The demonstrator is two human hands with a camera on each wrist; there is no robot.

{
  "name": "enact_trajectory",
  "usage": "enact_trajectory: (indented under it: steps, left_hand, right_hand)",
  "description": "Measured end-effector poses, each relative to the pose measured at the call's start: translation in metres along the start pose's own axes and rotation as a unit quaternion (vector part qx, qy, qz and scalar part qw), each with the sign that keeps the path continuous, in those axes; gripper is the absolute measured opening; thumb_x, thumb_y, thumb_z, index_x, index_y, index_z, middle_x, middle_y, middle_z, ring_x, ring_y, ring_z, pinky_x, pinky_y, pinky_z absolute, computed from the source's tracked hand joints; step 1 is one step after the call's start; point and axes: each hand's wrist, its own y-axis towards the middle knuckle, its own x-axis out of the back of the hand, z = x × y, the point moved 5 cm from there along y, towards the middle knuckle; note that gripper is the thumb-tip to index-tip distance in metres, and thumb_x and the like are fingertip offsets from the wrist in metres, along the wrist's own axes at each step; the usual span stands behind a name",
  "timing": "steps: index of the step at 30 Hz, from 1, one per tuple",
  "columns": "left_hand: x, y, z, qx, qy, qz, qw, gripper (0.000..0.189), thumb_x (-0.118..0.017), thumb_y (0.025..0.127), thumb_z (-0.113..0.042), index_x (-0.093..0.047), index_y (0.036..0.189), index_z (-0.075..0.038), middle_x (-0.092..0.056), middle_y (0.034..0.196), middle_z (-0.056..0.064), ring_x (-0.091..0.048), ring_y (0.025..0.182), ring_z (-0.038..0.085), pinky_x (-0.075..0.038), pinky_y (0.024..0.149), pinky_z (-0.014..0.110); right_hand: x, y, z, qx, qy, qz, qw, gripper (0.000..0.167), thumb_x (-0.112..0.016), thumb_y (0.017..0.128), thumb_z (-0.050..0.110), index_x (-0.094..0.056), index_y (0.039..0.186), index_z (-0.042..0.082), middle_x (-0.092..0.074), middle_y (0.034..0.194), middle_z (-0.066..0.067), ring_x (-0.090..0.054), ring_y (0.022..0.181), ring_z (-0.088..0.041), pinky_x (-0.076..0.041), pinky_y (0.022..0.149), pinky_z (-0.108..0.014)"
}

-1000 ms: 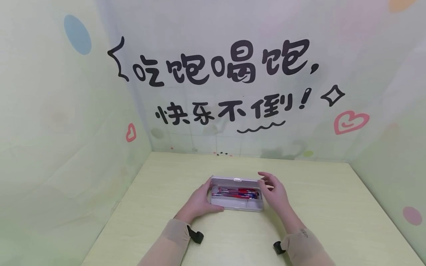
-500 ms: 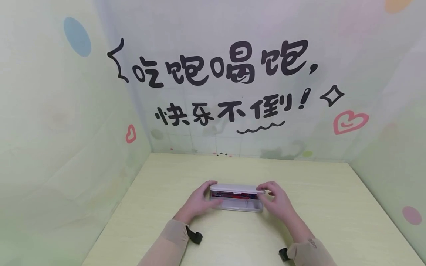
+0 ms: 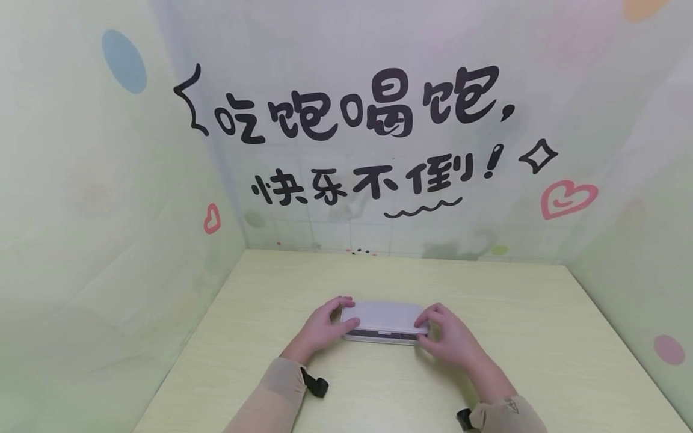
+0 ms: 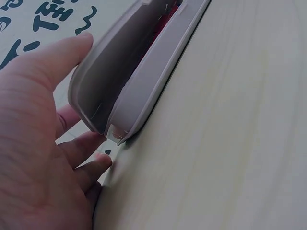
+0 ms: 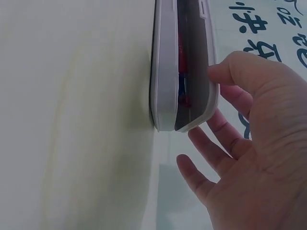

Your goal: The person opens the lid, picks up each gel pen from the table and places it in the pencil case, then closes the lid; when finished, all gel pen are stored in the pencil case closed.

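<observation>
A white pencil case (image 3: 381,316) lies on the table, its lid tilted down with a narrow gap along the front. My left hand (image 3: 320,329) holds the left end, thumb on the lid and fingertips at the far corner. At the right end, my right hand (image 3: 450,338) pinches the lid near its front corner between thumb and index finger; the other fingers are spread behind it. Through the gap, red and blue pens (image 5: 182,57) show in the right wrist view, and a bit of red (image 4: 162,28) in the left. Most of the contents are hidden by the lid.
The pale wooden table (image 3: 281,273) is bounded by printed walls (image 3: 303,234) at the back and sides. Black straps (image 3: 316,385) hang from both sleeve cuffs.
The lid has swung down toward me from standing upright, covering the pens. My right hand came down with it, and the left thumb moved from the front edge up onto the lid.
</observation>
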Motion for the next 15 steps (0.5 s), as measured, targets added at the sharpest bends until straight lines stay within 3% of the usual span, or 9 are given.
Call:
enact_trajectory:
  steps: [15]
  left_hand:
    - [-0.0025,-0.0007,-0.0010,-0.013,0.023,0.007,0.9996,0.051,-0.087,0.094,-0.045,-0.071,0.138,-0.026,-0.060,0.165,0.001,-0.044,0.163,0.036,-0.034,0.137,0.057]
  right_hand:
    - [-0.0082,-0.0053,0.0033,0.028,-0.077,-0.001,0.9966,0.023,-0.088,0.085,0.009,-0.081,0.098,0.027,-0.070,0.119,0.003,-0.070,0.117,-0.027,-0.062,0.105,-0.055]
